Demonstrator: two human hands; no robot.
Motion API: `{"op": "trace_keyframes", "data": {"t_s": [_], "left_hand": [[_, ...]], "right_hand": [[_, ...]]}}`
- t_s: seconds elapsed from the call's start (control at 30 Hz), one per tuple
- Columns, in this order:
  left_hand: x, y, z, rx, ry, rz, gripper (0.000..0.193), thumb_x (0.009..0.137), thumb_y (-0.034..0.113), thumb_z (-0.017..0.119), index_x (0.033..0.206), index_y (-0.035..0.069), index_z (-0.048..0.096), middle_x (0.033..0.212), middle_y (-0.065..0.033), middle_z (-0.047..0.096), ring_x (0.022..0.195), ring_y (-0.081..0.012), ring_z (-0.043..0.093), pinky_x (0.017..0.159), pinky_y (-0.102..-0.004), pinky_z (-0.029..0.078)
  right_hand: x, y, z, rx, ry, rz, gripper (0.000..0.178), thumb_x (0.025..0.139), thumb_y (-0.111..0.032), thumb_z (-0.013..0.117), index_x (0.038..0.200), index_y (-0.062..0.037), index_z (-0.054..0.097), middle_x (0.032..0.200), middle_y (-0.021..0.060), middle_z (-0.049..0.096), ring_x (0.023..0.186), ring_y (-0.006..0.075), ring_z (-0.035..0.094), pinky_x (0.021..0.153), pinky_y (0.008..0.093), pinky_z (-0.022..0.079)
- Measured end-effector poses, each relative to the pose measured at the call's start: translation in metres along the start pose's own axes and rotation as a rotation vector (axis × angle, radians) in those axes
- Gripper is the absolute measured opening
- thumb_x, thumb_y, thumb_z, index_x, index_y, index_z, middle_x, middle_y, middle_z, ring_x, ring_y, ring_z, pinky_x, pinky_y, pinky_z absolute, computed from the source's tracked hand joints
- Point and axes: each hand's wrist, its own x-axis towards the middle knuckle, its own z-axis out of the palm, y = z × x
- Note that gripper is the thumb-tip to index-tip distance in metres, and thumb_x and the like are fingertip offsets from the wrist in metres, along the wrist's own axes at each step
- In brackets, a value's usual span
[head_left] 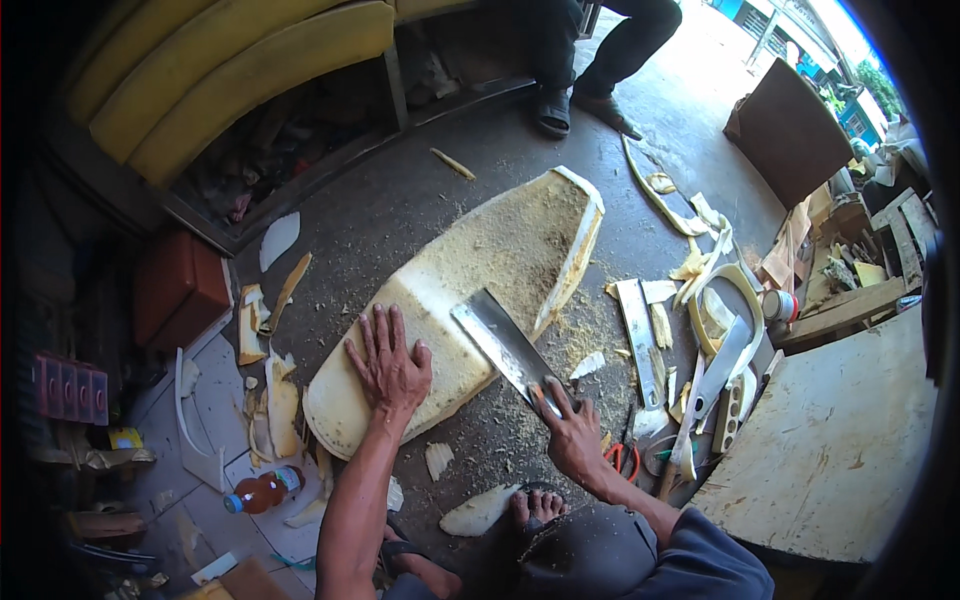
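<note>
A long, pale yellow foam seat pad point(430, 275) lies slantwise on the floor before me, its far half coated with foam crumbs. My left hand point(390, 365) rests flat on its near part with the fingers spread. In my right hand point(575, 435) I grip one end of a broad, flat metal blade point(492, 342). The blade's far end lies over the pad's right side; whether its edge bites into the foam I cannot tell. Another flat metal strip point(640, 340) lies to the right, near red-handled scissors point(624, 458).
Foam offcuts point(715, 260) litter the floor at the right and left. A whitish board point(830, 440) takes up the lower right. At the left are a red-brown box point(185, 290) and a bottle point(265, 490). Another person's feet point(585, 112) are at the far side, near yellow padded seating point(260, 85).
</note>
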Motion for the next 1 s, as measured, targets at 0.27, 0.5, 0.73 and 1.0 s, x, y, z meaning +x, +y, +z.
{"op": "trace_keyframes", "data": {"t_s": [0.27, 0.5, 0.73, 1.0], "left_hand": [[0.001, 0.008, 0.003, -0.047, -0.057, 0.021, 0.075, 0.102, 0.041, 0.047, 0.169, 0.015, 0.024, 0.177, -0.012, 0.019, 0.164, -0.0347, 0.013, 0.128, -0.0652, 0.007], [0.0, 0.009, 0.008, -0.023, -0.016, 0.017, 0.075, 0.102, 0.041, 0.047, 0.169, 0.014, 0.026, 0.177, -0.0123, 0.019, 0.164, -0.0346, 0.013, 0.128, -0.0644, 0.006], [-0.001, -0.011, 0.0, -0.007, -0.032, 0.0, 0.076, 0.102, 0.041, 0.048, 0.169, 0.015, 0.025, 0.177, -0.0114, 0.019, 0.164, -0.0343, 0.014, 0.128, -0.0647, 0.006], [0.003, 0.014, 0.005, -0.078, 0.016, 0.059, 0.076, 0.101, 0.041, 0.051, 0.168, 0.012, 0.027, 0.175, -0.0144, 0.023, 0.163, -0.0373, 0.016, 0.128, -0.0656, 0.005]], "right_hand": [[0.105, -0.007, -0.004, -0.116, 0.201, -0.043, 0.078, 0.085, 0.002, 0.06, 0.155, -0.031, 0.051, 0.167, 0.0003, 0.039, 0.114, 0.0346, 0.053, 0.088, 0.0507, 0.044], [0.055, 0.008, -0.004, -0.128, 0.134, 0.06, 0.08, 0.085, 0.004, 0.057, 0.157, -0.0304, 0.05, 0.168, 0.0009, 0.04, 0.113, 0.0332, 0.052, 0.093, 0.0474, 0.042], [0.041, 0.013, -0.002, -0.107, 0.116, 0.062, 0.081, 0.085, 0.005, 0.058, 0.156, -0.0312, 0.051, 0.169, -0.0009, 0.037, 0.117, 0.0323, 0.051, 0.095, 0.0488, 0.041], [0.141, 0.031, -0.017, -0.268, 0.293, 0.072, 0.073, 0.088, 0.001, 0.058, 0.153, -0.0304, 0.053, 0.169, -0.0004, 0.036, 0.118, 0.0337, 0.051, 0.093, 0.0498, 0.043]]}}
